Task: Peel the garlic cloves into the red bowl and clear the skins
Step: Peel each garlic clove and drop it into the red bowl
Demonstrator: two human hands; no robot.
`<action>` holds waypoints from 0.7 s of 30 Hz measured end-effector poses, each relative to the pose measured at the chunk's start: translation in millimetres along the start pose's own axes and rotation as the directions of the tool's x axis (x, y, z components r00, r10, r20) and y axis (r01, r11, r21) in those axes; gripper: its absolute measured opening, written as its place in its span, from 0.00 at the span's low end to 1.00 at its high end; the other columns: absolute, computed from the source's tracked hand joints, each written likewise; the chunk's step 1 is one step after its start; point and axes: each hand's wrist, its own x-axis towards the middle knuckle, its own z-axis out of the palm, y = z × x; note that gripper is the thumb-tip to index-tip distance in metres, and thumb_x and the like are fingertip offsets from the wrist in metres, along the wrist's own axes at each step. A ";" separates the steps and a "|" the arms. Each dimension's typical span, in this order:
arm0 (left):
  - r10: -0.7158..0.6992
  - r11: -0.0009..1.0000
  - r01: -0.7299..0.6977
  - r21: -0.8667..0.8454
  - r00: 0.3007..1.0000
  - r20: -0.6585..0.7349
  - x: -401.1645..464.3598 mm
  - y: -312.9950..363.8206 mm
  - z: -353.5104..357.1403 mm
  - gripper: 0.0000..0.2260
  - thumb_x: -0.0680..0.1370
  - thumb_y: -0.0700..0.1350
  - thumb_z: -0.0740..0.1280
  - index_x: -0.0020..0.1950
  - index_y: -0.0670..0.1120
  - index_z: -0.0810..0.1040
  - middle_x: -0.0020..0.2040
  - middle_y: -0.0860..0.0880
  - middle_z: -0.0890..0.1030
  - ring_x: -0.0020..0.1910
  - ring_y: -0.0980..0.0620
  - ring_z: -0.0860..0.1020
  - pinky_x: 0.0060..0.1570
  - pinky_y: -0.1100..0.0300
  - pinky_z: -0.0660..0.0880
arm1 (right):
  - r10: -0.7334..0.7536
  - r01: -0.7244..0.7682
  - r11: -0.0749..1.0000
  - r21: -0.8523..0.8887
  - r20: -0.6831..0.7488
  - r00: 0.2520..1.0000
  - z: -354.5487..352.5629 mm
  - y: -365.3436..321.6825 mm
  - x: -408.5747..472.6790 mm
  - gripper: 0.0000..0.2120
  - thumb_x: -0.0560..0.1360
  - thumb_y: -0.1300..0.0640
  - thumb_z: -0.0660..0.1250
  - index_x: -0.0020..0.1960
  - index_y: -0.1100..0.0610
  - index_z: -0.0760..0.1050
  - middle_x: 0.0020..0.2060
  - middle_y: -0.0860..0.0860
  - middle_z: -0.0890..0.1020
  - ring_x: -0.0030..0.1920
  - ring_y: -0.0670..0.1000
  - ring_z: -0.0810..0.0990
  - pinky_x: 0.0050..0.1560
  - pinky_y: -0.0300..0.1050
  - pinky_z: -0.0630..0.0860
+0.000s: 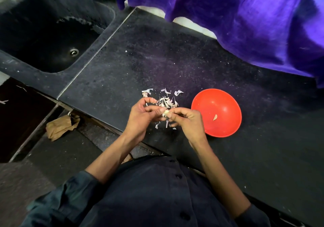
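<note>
Garlic clove [165,113] pinched between left hand [142,116] and right hand [188,121], beside red bowl [226,97].

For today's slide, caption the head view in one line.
Both hands pinch a garlic clove above loose skins, beside a red bowl holding one peeled clove.

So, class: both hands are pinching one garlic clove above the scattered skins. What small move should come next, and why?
Probably pull the loosened skin off with the right hand while the left hand holds the garlic clove steady. Skin still clings to it, loose skins already lie on the counter, and the red bowl holds only one peeled clove.
</note>
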 end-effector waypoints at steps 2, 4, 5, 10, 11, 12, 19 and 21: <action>-0.095 0.987 0.097 -0.130 0.995 0.024 0.7 1.4 -1.1 0.11 0.73 0.30 0.68 0.51 0.41 0.72 0.38 0.43 0.84 0.35 0.49 0.83 0.37 0.59 0.82 | 0.015 -0.015 0.999 0.048 0.016 1.000 1.4 -1.1 -0.7 0.07 0.73 0.65 0.72 0.42 0.54 0.83 0.35 0.52 0.83 0.37 0.49 0.79 0.36 0.44 0.78; -0.169 0.956 0.173 -0.237 0.985 0.035 1.3 1.5 -1.3 0.10 0.74 0.29 0.65 0.50 0.41 0.73 0.39 0.42 0.84 0.37 0.49 0.84 0.36 0.59 0.82 | 0.021 -0.023 0.997 0.074 0.026 0.999 1.9 -2.0 -1.0 0.07 0.74 0.66 0.70 0.42 0.55 0.83 0.36 0.50 0.84 0.37 0.48 0.79 0.35 0.42 0.79; -0.193 0.944 0.196 -0.267 0.981 0.036 1.7 1.2 -1.3 0.09 0.74 0.28 0.64 0.49 0.40 0.73 0.40 0.42 0.84 0.38 0.49 0.84 0.37 0.58 0.82 | 0.023 -0.025 0.996 0.081 0.024 0.999 1.3 -2.1 -1.0 0.07 0.74 0.66 0.70 0.43 0.56 0.83 0.37 0.50 0.84 0.37 0.48 0.79 0.35 0.42 0.79; -0.247 0.917 0.237 -0.322 0.969 0.010 4.7 -0.9 -4.9 0.09 0.75 0.28 0.64 0.49 0.41 0.74 0.43 0.42 0.84 0.40 0.49 0.84 0.41 0.56 0.83 | -0.004 0.004 1.000 0.031 0.000 1.000 0.2 -0.3 -0.6 0.06 0.73 0.65 0.71 0.43 0.54 0.83 0.38 0.52 0.84 0.38 0.50 0.80 0.36 0.42 0.80; -0.251 0.918 0.238 -0.318 0.968 0.002 5.5 -0.8 -5.6 0.09 0.75 0.29 0.64 0.49 0.42 0.74 0.42 0.43 0.84 0.39 0.50 0.84 0.40 0.57 0.82 | -0.016 0.016 1.000 0.012 -0.006 1.000 0.7 0.5 -0.7 0.08 0.73 0.65 0.72 0.42 0.53 0.83 0.38 0.53 0.84 0.38 0.51 0.80 0.36 0.43 0.80; -0.252 0.918 0.238 -0.319 0.968 -0.004 5.8 -0.6 -5.7 0.09 0.75 0.29 0.64 0.49 0.42 0.73 0.42 0.43 0.85 0.39 0.50 0.84 0.40 0.57 0.82 | -0.031 0.031 0.999 -0.012 -0.014 0.999 0.9 2.0 -0.5 0.10 0.73 0.66 0.72 0.41 0.51 0.83 0.39 0.54 0.83 0.38 0.52 0.80 0.36 0.43 0.80; -0.202 0.931 0.181 -0.316 0.979 -0.033 3.6 1.2 -2.3 0.10 0.74 0.27 0.64 0.49 0.40 0.72 0.41 0.40 0.84 0.38 0.49 0.84 0.43 0.55 0.82 | -0.086 0.064 0.968 -0.243 -0.080 0.993 -0.9 9.0 2.0 0.11 0.76 0.67 0.68 0.48 0.51 0.82 0.41 0.49 0.83 0.36 0.48 0.83 0.40 0.51 0.83; -0.182 0.941 0.162 -0.296 0.983 -0.040 2.5 1.7 -2.2 0.10 0.74 0.27 0.64 0.49 0.40 0.73 0.43 0.39 0.84 0.38 0.48 0.84 0.44 0.54 0.82 | -0.077 0.052 0.965 -0.258 -0.088 0.993 -0.8 6.5 1.8 0.09 0.74 0.65 0.71 0.43 0.50 0.82 0.35 0.46 0.83 0.33 0.45 0.82 0.37 0.46 0.82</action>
